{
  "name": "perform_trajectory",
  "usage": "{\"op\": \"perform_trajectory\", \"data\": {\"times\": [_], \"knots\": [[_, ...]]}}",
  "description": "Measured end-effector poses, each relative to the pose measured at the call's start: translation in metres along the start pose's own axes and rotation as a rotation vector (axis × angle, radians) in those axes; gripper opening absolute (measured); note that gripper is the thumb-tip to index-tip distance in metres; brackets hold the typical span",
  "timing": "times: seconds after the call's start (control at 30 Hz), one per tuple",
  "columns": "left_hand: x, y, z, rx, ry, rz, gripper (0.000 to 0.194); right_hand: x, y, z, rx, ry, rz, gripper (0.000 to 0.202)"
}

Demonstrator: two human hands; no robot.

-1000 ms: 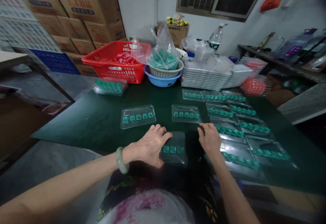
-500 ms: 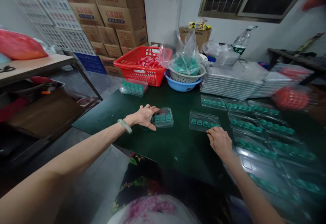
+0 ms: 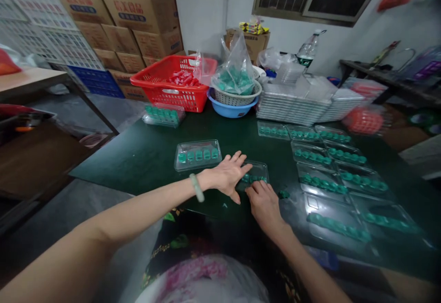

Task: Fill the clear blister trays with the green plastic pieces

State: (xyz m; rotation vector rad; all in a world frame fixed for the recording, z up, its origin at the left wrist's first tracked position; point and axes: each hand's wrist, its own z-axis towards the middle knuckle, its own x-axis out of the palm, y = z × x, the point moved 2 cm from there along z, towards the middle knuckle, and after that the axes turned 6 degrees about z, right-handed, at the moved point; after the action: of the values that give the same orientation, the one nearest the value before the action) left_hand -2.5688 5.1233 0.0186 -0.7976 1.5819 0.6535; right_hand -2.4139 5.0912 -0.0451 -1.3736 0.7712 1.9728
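My left hand point(image 3: 230, 176) is open, its fingers spread at the left side of a clear plastic tray point(image 3: 260, 167) that holds a row of green pieces. At the tray's near edge, my right hand point(image 3: 264, 204) has its fingers curled together; what they grip is hidden. Part of the tray is covered by both hands. To the left lies another clear tray point(image 3: 198, 148) with several green pieces in a row, touched by neither hand. A small loose green piece point(image 3: 283, 194) rests on the table just right of my right hand.
More filled trays point(image 3: 322, 181) lie in rows on the right of the dark green table point(image 3: 127, 156). Behind stand a red basket point(image 3: 172, 94) with pink pieces, a blue basin point(image 3: 232, 109) under a colander with a bag of green pieces, and stacked clear trays point(image 3: 292, 105).
My left hand has moved right, off the left tray and over to the other one. My right hand has shifted left along that tray's near edge. The view has turned slightly right.
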Motion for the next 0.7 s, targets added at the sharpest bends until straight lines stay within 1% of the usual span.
{"op": "perform_trajectory", "data": {"times": [0.07,0.13,0.2,0.27,0.37,0.47,0.6,0.7], "knots": [[0.006,-0.012,0.018,0.029,0.025,-0.001,0.109,-0.004,0.002,-0.013,0.022,-0.023,0.040,0.014],[0.007,-0.015,0.026,0.034,0.019,0.006,0.103,-0.008,-0.004,-0.024,0.056,-0.065,0.059,0.015],[0.007,-0.015,0.027,0.024,0.004,0.024,0.095,-0.010,-0.013,-0.031,0.081,-0.094,0.055,0.016],[0.008,-0.017,0.022,0.004,-0.022,0.051,0.090,-0.010,-0.020,-0.033,0.074,-0.083,0.045,0.014],[0.013,-0.023,0.009,-0.004,-0.073,0.051,0.095,-0.006,-0.021,-0.031,0.000,-0.036,0.046,0.015],[0.016,-0.024,-0.009,-0.027,-0.085,-0.002,0.100,-0.001,-0.013,-0.033,-0.072,-0.031,0.074,0.016],[0.016,-0.021,-0.045,-0.069,-0.072,-0.047,0.101,0.001,0.007,-0.039,-0.146,-0.051,0.133,0.016],[0.017,-0.020,-0.071,-0.115,-0.088,-0.047,0.103,0.001,0.026,-0.036,-0.222,-0.044,0.172,0.018]]}}
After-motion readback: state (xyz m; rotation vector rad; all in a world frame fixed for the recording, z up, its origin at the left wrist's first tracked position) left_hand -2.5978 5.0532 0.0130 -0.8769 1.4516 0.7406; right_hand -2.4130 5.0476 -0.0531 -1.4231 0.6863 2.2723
